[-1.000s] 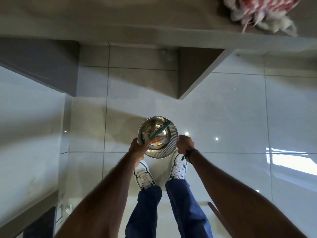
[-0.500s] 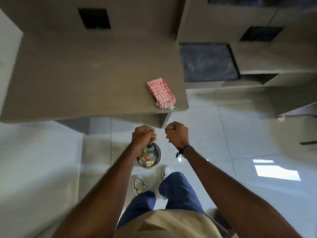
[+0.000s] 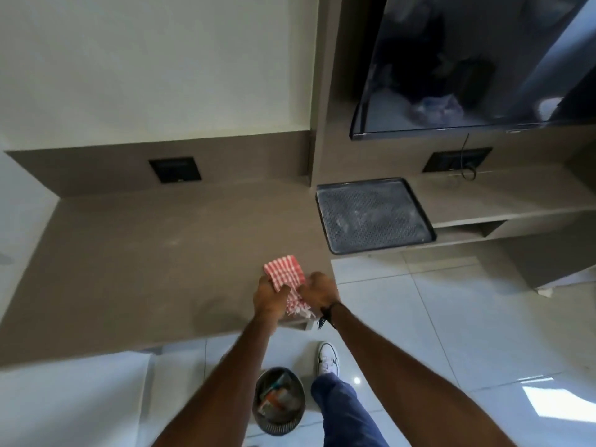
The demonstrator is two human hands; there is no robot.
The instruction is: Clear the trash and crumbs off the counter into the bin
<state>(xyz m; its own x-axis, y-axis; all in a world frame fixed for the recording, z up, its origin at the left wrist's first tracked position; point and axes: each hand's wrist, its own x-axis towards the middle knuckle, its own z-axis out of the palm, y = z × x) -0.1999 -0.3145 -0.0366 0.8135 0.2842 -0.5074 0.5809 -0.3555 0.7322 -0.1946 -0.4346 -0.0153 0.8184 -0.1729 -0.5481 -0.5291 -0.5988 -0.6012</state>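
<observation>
Head view. Step, as judged: taking up the cloth to wipe crumbs; next calls for a sweep toward the counter edge above the bin.
- Left hand (image 3: pixel 270 298): curled closed on the cloth (image 3: pixel 285 279), red-white checked, soft, fringed; centre frame.
- Right hand (image 3: pixel 319 290): curled at the cloth's other edge; grip cannot be told.
- Counter (image 3: pixel 145 253): matte taupe, flat, faint pale smudges.
- Bin (image 3: pixel 280 400): round, metallic, trash inside; lower centre, on glossy tile.
- Tray (image 3: pixel 372 217): dark, perforated; right of centre.
</observation>
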